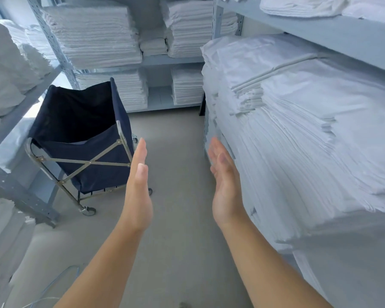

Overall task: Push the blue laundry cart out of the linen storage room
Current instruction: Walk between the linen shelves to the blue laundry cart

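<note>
I find the blue laundry cart point(82, 138) parked at about ten o'clock from my hands, tucked against the left-hand shelving point(22, 192), evidently to keep the narrow floor aisle point(176, 152) clear between the racks. Its fabric bag hangs open and appears empty; the folding metal frame point(85, 162) and a caster point(89, 211) are visible on the near side. Stacked white linen point(298, 141) fills the shelves at three o'clock and folded towels point(93, 34) at twelve, so the cart has little room to swing. Neither hand is in contact with anything. My left hand point(138, 192) is raised edge-on, fingers straight and together, thumb tucked alongside, just right of the cart's near corner but apart from it. My right hand point(225, 187) mirrors it, palm turned inward, fingers extended and close together, near the linen stack without touching. Both forearms reach forward from six o'clock. I judge the task not yet begun: the hands must first shift towards ten o'clock and take the frame's top rail.
</note>
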Tool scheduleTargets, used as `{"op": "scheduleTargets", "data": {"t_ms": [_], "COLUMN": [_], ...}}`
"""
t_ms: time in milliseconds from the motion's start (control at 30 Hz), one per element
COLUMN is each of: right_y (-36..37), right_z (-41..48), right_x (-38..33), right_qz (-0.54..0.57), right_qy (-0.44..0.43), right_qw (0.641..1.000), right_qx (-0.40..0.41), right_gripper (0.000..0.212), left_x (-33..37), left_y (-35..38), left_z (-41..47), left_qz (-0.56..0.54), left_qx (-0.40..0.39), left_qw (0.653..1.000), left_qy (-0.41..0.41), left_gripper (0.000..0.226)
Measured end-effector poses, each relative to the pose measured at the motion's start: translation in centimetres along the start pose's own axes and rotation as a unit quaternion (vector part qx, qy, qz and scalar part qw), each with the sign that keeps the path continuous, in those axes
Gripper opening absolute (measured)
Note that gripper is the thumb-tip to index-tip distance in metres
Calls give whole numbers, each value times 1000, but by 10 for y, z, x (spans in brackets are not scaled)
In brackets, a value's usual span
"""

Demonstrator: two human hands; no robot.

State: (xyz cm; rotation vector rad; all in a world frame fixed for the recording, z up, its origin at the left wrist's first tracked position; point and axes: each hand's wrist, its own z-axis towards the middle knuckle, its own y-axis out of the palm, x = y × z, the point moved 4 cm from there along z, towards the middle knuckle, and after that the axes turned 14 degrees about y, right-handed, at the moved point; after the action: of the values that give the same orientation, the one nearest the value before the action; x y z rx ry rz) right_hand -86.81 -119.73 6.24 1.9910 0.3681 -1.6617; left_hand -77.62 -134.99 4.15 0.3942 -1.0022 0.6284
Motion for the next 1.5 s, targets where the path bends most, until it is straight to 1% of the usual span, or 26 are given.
{"op": "scheduleTargets", "data": {"t_ms": [100, 267, 533, 667, 767, 867, 933, 1033, 1133, 1233, 1300, 1500], "right_y": [14, 31, 50, 56, 59, 59, 61, 65, 70, 75, 77, 94], "right_z": [35, 91, 197, 261, 309, 353, 383, 420, 454, 489, 516, 610], "right_x": [-3, -4, -1, -6, -11, -15, -19, -21, -23, -24, -22, -22], "right_qz": [12, 10, 17, 21, 31, 40, 33, 42, 38, 41, 42, 45], "right_qy": [-3, -8, -11, -16, -9, -8, -12, 1, -2, 8, 16, 20], "right_qw": [1000, 1000, 1000, 1000, 999, 999, 999, 999, 999, 999, 999, 999], "right_qx": [7, 16, 9, 3, -3, -6, -14, -24, -26, -29, -26, -14], "right_gripper": [63, 57, 63, 64, 64, 69, 71, 73, 66, 58, 56, 60], "left_x": [-16, -46, -109, -139, -163, -183, -197, -215, -235, -255, -272, -327], "left_y": [-8, -17, -21, -17, -12, -4, -1, 0, -2, -2, -1, 0], "left_z": [34, 83, 170, 222, 263, 297, 320, 349, 377, 406, 429, 511], "left_qz": [-17, -10, 2, 7, 4, 8, 13, -8, -7, -1, 4, 6], "left_qx": [1, -11, -5, -3, 4, 5, 15, 41, 59, 55, 51, 25], "left_qw": [1000, 1000, 999, 1000, 999, 999, 999, 997, 996, 997, 998, 998], "left_qy": [-10, -8, -32, -24, -40, -40, -38, -64, -66, -45, -47, -55], "left_gripper": [41, 52, 53, 55, 51, 51, 52, 48, 49, 52, 54, 53]}}
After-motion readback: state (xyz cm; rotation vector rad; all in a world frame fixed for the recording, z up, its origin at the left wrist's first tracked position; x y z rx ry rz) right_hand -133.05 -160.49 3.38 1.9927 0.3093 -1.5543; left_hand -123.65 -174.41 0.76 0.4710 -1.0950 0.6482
